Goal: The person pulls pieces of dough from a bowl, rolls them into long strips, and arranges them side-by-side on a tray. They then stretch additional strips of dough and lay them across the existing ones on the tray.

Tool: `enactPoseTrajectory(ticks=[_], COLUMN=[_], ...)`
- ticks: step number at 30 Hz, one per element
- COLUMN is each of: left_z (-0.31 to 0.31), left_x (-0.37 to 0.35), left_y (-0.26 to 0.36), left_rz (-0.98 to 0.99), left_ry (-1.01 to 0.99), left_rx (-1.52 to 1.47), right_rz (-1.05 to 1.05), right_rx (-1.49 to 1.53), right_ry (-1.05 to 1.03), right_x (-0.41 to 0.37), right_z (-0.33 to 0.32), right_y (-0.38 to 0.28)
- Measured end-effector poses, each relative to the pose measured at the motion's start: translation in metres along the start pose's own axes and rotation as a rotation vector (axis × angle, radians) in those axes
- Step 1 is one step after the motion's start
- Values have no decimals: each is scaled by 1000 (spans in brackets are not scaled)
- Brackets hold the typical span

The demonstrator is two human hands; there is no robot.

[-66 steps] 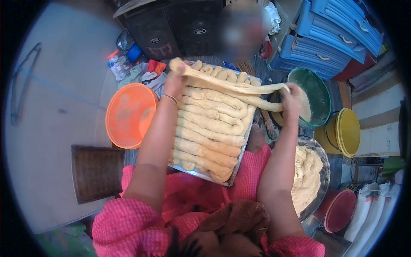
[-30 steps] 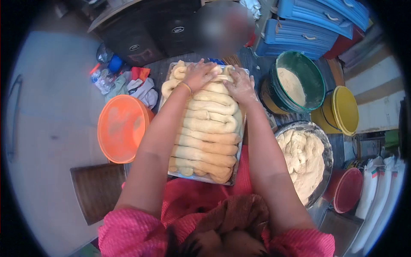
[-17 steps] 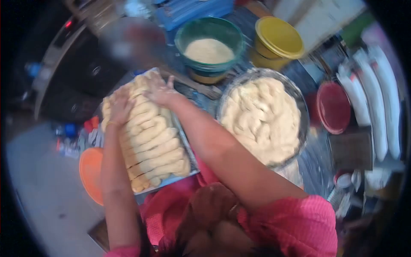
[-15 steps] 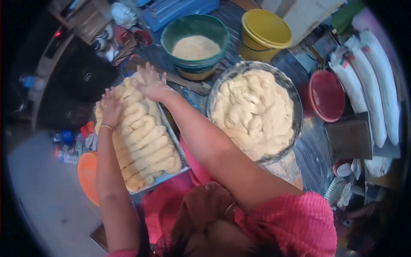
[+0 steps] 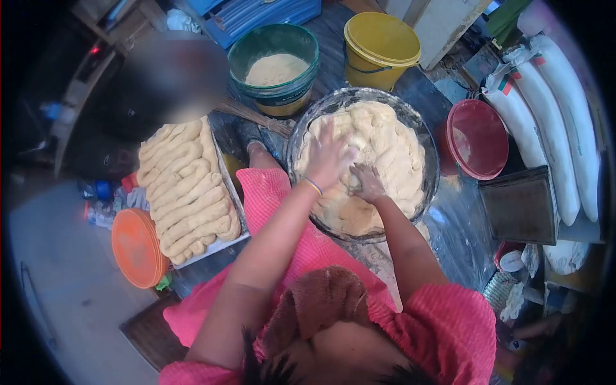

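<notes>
A wide round basin [image 5: 431,183] holds a large mass of pale dough [image 5: 391,144] with a folded, lumpy surface. My left hand [image 5: 328,159], with a thin band at the wrist, lies on the dough at the basin's left side, fingers spread. Close to it, nearer the middle, my right hand [image 5: 367,184] touches the dough, its fingers apart and their tips partly sunk in it. To the left, a tray [image 5: 239,226] carries several thick dough strands [image 5: 187,186] laid side by side.
Behind the basin stand a green tub [image 5: 276,48] with pale powder and a yellow bucket [image 5: 383,48]. A red bucket [image 5: 478,141], a dark flat pan [image 5: 518,205] and long white sacks [image 5: 568,122] are at right. An orange lid [image 5: 136,247] lies beside the tray.
Both my hands have moved right, from the dough strands on the tray to the dough in the basin. My view has shifted slightly, and a blurred patch now appears behind the tray.
</notes>
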State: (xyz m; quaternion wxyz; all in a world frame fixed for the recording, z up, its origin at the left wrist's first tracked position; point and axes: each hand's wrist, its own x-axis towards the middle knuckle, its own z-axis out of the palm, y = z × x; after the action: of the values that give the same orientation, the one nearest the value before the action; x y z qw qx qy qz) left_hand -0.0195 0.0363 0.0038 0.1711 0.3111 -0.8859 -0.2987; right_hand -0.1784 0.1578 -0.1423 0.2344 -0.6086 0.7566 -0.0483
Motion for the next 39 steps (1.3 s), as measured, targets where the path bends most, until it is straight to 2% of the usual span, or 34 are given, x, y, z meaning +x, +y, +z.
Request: enactPoseTrajectory(ticks=[1,2,3,4,5,6,7,8,9,10,11,12,14,15,17,19,20,21,23,24,26,27,28,29,30,31,33,35,37,38,39], left_z=[9,13,16,16,18,18,16,14,12,11,9,8,10,14,21,23,26,32,37,37,39,38,38,37,35,34,33,34,29,26,23], left_x=[-9,-6,-7,-10,-12,-9,-5,-5,-6,-7,-7,-7,-5,-4,2,7,10,12,16,18,19,21,22,23,23,21,17,11,12,13,13], left_y=[6,4,0,-1,-10,-23,-32,-33,-34,-34,-31,-26,-23,-23,-20,-17,-17,-18,-18,-17,-19,-23,-26,-29,-31,-31,-30,-28,-27,-26,-25], left_rz=[4,3,-133,-274,-283,-296,-305,-308,-328,-349,-355,-354,-350,-342,-331,-268,-267,-233,-202,-181,-162,-195,-230,-233,-287,-342,-302,-262,-241,-240,-267], left_ry=[-75,-72,-371,-677,-686,-557,-423,-418,-433,-448,-443,-456,-474,-432,-390,-368,-368,-325,-282,-245,-212,-237,-262,-259,-341,-428,-452,-490,-487,-485,-491], left_rx=[-10,-8,54,113,107,82,62,65,51,34,31,32,27,13,-12,-101,-104,-147,-196,-242,-291,-268,-243,-244,-171,-99,-69,-43,-64,-61,-63], right_rz=[-76,-61,-61,-23,14,-15,135,284,537,644,380,244,171,144,-84,-218,-376,-437,-769,-761,-785,-685,-400,-256,-104,-281,-72,380,643,640,849], right_rx=[74,94,96,120,143,217,400,583,788,982,1168,1233,1316,1473,1546,1598,1625,1592,1813,1811,1735,1636,1525,1174,1326,766,196,794,461,463,412], right_ry=[28,44,40,-79,-201,-126,47,222,373,424,624,621,736,793,835,869,835,853,644,639,363,128,181,-76,-414,-359,-387,26,436,438,389], right_x=[-2,-1,4,13,19,23,33,46,63,53,74,49,43,39,24,4,-7,-18,-44,-52,-62,-59,-62,-61,-56,-45,-28,10,60,72,86], right_z=[-6,-10,-19,-29,-33,-32,-18,-1,-1,-60,-52,-120,-188,-218,-278,-327,-344,-358,-368,-359,-334,-311,-273,-243,-198,-132,-95,-56,-44,-55,-66], right_y=[1,1,4,7,11,21,34,51,74,61,113,76,53,37,13,-16,-28,-37,-63,-72,-80,-66,-63,-58,-61,-28,0,57,104,96,85])
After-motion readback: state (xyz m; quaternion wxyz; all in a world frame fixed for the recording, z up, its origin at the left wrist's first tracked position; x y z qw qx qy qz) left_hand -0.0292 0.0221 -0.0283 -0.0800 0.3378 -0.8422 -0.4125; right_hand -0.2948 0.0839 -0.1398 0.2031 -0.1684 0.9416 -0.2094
